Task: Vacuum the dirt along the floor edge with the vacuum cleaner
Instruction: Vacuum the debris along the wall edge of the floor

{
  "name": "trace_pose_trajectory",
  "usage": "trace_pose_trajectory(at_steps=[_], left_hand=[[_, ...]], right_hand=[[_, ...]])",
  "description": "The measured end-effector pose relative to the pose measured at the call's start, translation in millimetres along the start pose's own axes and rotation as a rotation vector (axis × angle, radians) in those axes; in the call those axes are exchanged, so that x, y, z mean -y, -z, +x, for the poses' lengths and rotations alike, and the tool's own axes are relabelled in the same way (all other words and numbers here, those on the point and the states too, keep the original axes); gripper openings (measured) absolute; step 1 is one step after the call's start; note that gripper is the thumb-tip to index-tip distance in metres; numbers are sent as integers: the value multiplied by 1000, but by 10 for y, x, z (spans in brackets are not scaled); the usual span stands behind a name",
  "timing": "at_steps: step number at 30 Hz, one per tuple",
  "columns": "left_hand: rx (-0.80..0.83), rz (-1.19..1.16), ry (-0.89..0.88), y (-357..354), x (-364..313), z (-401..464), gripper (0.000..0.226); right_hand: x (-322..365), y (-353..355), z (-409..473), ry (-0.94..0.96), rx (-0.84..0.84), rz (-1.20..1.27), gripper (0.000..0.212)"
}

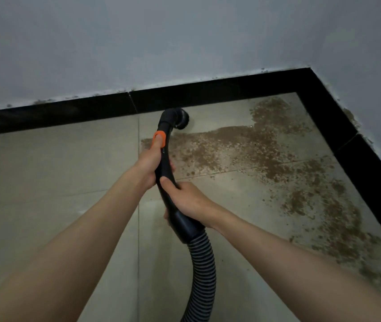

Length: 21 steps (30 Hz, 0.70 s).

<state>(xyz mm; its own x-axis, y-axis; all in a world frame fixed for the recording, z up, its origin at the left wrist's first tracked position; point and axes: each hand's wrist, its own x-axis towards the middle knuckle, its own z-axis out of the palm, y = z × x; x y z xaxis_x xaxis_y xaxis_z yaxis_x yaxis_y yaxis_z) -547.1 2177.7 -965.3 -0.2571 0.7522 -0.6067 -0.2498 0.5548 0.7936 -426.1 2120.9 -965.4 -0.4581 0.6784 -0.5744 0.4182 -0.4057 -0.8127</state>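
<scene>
I hold a black curved vacuum handle (pixel 165 173) with both hands. My left hand (pixel 149 163) grips its upper part, the thumb lying on an orange slider (pixel 159 138). My right hand (pixel 190 199) grips the lower part, just above the ribbed grey hose (pixel 202 263). The round brush head (pixel 180 118) sits on the floor close to the black skirting (pixel 208 94) of the back wall. Brown dirt (pixel 243 145) spreads from beside the brush to the right and down along the right-hand skirting (pixel 368 173).
Beige floor tiles (pixel 57 170) cover the left and near part of the floor. Two grey walls (pixel 161 43) meet in a corner at the upper right. The hose runs down out of the bottom edge of the view.
</scene>
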Motion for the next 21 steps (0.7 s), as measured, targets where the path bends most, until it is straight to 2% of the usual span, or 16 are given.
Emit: trace_pose_trajectory(at_steps=[5, 9, 21], left_hand=[[-109, -46, 34, 579, 62, -149, 47], [-125, -132, 65, 898, 154, -247, 48], [-135, -139, 104, 877, 299, -203, 49]], right_hand=[[173, -447, 43, -4, 68, -159, 56], [217, -681, 55, -16, 108, -213, 56], [152, -657, 9, -78, 102, -224, 51]])
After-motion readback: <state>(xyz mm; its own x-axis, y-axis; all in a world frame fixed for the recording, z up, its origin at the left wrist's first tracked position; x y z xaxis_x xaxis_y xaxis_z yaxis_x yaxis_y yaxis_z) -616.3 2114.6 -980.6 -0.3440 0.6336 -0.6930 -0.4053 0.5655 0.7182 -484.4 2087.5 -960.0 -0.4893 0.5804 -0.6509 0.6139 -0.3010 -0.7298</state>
